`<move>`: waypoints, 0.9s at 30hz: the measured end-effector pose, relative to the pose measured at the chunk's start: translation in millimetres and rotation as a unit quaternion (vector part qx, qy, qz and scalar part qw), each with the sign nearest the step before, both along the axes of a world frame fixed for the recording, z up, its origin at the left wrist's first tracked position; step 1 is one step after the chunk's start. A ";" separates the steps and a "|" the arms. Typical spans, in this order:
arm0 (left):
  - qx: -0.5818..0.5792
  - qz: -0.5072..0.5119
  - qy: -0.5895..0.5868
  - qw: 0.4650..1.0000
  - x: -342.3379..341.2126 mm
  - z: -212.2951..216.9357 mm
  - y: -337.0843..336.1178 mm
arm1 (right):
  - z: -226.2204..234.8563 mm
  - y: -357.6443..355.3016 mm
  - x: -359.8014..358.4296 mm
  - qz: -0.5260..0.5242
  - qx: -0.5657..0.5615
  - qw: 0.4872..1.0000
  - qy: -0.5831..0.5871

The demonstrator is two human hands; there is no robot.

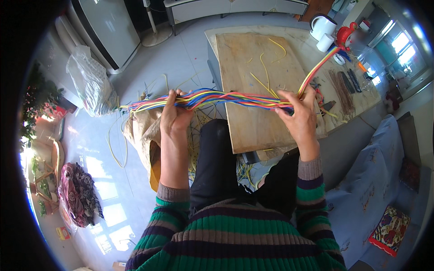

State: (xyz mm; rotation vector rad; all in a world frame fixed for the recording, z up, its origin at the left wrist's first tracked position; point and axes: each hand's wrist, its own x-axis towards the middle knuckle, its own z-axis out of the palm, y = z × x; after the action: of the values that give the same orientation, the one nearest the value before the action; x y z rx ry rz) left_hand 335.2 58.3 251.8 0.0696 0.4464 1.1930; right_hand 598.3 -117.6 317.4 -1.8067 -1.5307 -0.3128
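Observation:
A long bundle of red, yellow and blue wires point(230, 98) stretches between my two hands, above my lap and the near part of a wooden board point(253, 126). My left hand point(175, 113) is closed around the bundle, thumb on top, near its left end. The cut-looking tips stick out past it to the left. At the other end my right hand point(298, 113) grips the bundle between thumb and fingers. Beyond it the strands bend up toward the far right of the table. Loose yellow wire pieces point(260, 83) lie on the board.
The board rests on a marble-look table point(289, 30) carrying a white kettle point(322, 26), a white cup point(325, 43), a red pot point(346, 36), brown strands point(342, 90) and dark-handled tools point(348, 82). A sack point(140, 131) and wire scraps lie by my left knee. A covered sofa point(366, 180) stands right.

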 end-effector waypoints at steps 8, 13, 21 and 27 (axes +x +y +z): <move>-0.006 0.011 0.041 0.999 5.2 8.1 -13.4 | -16.4 4.8 0.4 -0.024 -0.002 1.000 0.012; -0.006 0.011 0.024 1.000 1.0 -7.4 -7.3 | -16.1 10.6 -2.5 -0.027 0.049 0.997 -0.051; 0.009 -0.007 0.041 0.999 -1.3 -13.3 -9.7 | -8.1 13.3 -5.9 -0.023 0.056 0.996 -0.073; -0.025 -0.030 0.003 0.999 -9.2 -13.1 0.8 | -13.7 10.3 -8.5 0.031 0.156 0.981 0.116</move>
State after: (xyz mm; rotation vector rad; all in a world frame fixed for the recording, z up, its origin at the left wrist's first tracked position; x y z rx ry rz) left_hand 326.0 59.2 238.7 0.0425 0.4757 1.1219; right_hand 589.8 -107.2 303.7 -1.4915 -1.2926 -0.2833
